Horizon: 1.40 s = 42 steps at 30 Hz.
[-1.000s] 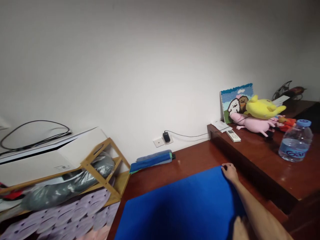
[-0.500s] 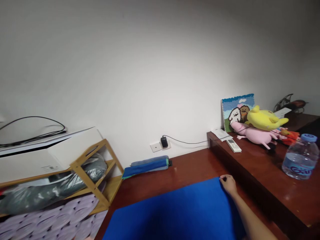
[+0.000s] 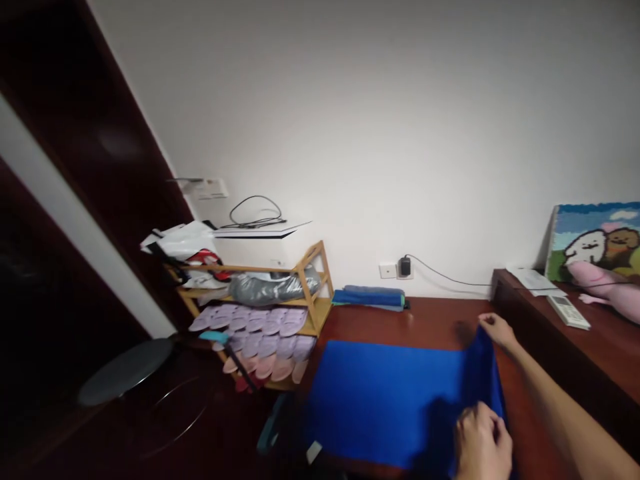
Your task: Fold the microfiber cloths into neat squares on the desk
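A bright blue mat (image 3: pixel 390 393) lies flat on the dark red wooden floor (image 3: pixel 430 320). Its right edge is lifted and folded upward. My right hand (image 3: pixel 494 330) is closed on the mat's far right corner and holds it off the floor. Closer to me, my left hand (image 3: pixel 483 443) is closed in a pinch on the near part of the same raised edge.
A bamboo shoe rack (image 3: pixel 280 293) with purple slippers stands at the left, a white box (image 3: pixel 260 243) on top. A folded umbrella (image 3: pixel 370 297) lies by the wall socket. At the right, a raised wooden ledge (image 3: pixel 560 347) carries a remote (image 3: pixel 567 311), papers, a plush toy and a picture. A round stool (image 3: pixel 125 370) sits lower left.
My view has swung left and pulled back, showing the rack, door and stool. The mat's right edge is now lifted, and my left hand has come into view gripping it.
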Each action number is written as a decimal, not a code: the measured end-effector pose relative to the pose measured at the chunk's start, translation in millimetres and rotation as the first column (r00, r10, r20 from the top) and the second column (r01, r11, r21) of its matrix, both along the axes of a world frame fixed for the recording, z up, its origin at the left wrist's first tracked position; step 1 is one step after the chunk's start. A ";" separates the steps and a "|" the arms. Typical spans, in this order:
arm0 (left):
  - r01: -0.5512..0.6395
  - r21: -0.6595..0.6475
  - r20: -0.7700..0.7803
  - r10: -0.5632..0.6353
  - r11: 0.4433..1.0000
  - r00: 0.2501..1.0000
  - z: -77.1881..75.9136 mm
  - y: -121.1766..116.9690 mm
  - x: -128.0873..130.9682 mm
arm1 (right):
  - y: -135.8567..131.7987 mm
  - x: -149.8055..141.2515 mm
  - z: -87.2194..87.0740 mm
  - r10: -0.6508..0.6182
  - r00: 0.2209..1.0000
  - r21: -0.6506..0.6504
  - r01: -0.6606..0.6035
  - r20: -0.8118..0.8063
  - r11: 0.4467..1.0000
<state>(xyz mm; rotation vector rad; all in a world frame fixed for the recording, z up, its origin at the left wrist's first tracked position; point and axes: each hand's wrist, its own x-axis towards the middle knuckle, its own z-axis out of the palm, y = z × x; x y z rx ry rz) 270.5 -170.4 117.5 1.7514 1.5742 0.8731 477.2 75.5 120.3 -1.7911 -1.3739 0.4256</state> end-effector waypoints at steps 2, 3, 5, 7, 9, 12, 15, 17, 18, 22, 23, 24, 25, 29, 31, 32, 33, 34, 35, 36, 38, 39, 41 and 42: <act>-0.022 0.072 -0.032 0.024 0.997 0.999 23.6 -3.5 -35.6 | 10.3 -39.6 18.5 0.047 0.999 -0.015 -0.047 0.005 0.999; -0.039 0.105 -0.039 0.043 0.994 0.998 33.5 -5.4 -55.3 | 14.9 -62.4 26.2 0.078 0.997 -0.027 -0.078 0.007 0.997; -0.105 0.155 -0.046 0.114 0.982 0.992 48.5 -9.3 -96.5 | 23.7 -113.4 39.9 0.154 0.988 -0.053 -0.153 0.014 0.987; -0.181 0.192 -0.044 0.193 0.965 0.980 57.2 -13.2 -138.1 | 32.7 -170.3 51.9 0.243 0.970 -0.078 -0.241 0.026 0.967; -0.261 0.225 -0.030 0.274 0.939 0.961 59.7 -17.2 -179.6 | 41.2 -231.1 61.2 0.334 0.941 -0.101 -0.329 0.044 0.939; -0.375 0.222 0.007 0.383 0.900 0.924 51.4 -24.2 -243.9 | 49.2 -324.9 64.0 0.449 0.891 -0.152 -0.434 0.075 0.888; -0.476 0.131 0.003 0.480 0.869 0.877 27.5 -32.4 -309.6 | 45.0 -413.3 47.3 0.547 0.832 -0.242 -0.514 0.093 0.823; -0.551 0.048 -0.059 0.553 0.833 0.831 4.4 -37.3 -348.8 | 34.3 -462.6 26.1 0.608 0.788 -0.314 -0.555 0.097 0.770; -0.580 0.005 -0.109 0.577 0.814 0.809 -8.2 -39.3 -365.2 | 27.3 -482.6 13.9 0.633 0.768 -0.348 -0.569 0.099 0.745; -0.618 -0.159 -0.353 0.540 0.770 0.764 -56.2 -43.7 -403.9 | 1.8 -526.4 -32.8 0.692 0.709 -0.439 -0.584 0.132 0.682; -0.623 -0.175 -0.404 0.521 0.763 0.752 -66.0 -44.1 -407.6 | -1.1 -529.4 -41.4 0.699 0.700 -0.447 -0.583 0.147 0.678; -0.630 -0.179 -0.444 0.509 0.756 0.737 -74.7 -44.3 -409.6 | -2.1 -530.3 -48.1 0.705 0.690 -0.450 -0.584 0.165 0.676; -0.638 -0.169 -0.470 0.507 0.752 0.722 -82.3 -44.5 -410.5 | -1.5 -529.9 -53.0 0.711 0.679 -0.450 -0.586 0.183 0.674; -0.640 -0.070 -0.467 0.542 0.765 0.699 -106.3 -45.4 -409.7 | 7.2 -525.4 -60.9 0.750 0.607 -0.415 -0.631 0.262 0.655; -0.623 -0.031 -0.452 0.545 0.781 0.706 -116.5 -46.8 -409.3 | 8.1 -524.8 -62.5 0.770 0.561 -0.390 -0.664 0.304 0.638; -0.614 -0.008 -0.447 0.546 0.790 0.708 -121.3 -47.8 -409.1 | 7.0 -525.1 -63.5 0.775 0.542 -0.381 -0.675 0.325 0.632; -0.603 0.022 -0.442 0.548 0.798 0.710 -125.7 -48.9 -408.8 | 4.9 -525.8 -64.8 0.775 0.529 -0.375 -0.680 0.346 0.631; -0.591 0.055 -0.434 0.552 0.805 0.712 -129.6 -50.0 -408.3 | 2.2 -526.7 -66.1 0.771 0.520 -0.370 -0.679 0.367 0.634; -0.579 0.088 -0.422 0.557 0.811 0.715 -133.0 -51.1 -407.6 | -0.8 -527.9 -67.4 0.765 0.515 -0.364 -0.677 0.388 0.640; -0.569 0.114 -0.410 0.560 0.815 0.720 -135.9 -51.9 -406.8 | -3.9 -529.1 -68.5 0.757 0.511 -0.359 -0.673 0.408 0.647; -0.561 0.143 -0.392 0.568 0.815 0.724 -139.4 -52.4 -404.6 | -9.7 -530.8 -69.0 0.743 0.501 -0.345 -0.670 0.444 0.658; -0.567 0.149 -0.389 0.575 0.810 0.720 -139.9 -51.9 -403.4 | -12.1 -530.8 -68.0 0.739 0.494 -0.340 -0.671 0.458 0.659; -0.590 0.133 -0.400 0.588 0.796 0.703 -137.4 -49.5 -401.6 | -16.3 -527.5 -62.4 0.739 0.475 -0.330 -0.683 0.478 0.652; -0.602 0.110 -0.408 0.588 0.791 0.698 -134.2 -47.9 -400.9 | -18.3 -523.7 -57.4 0.744 0.460 -0.324 -0.696 0.484 0.641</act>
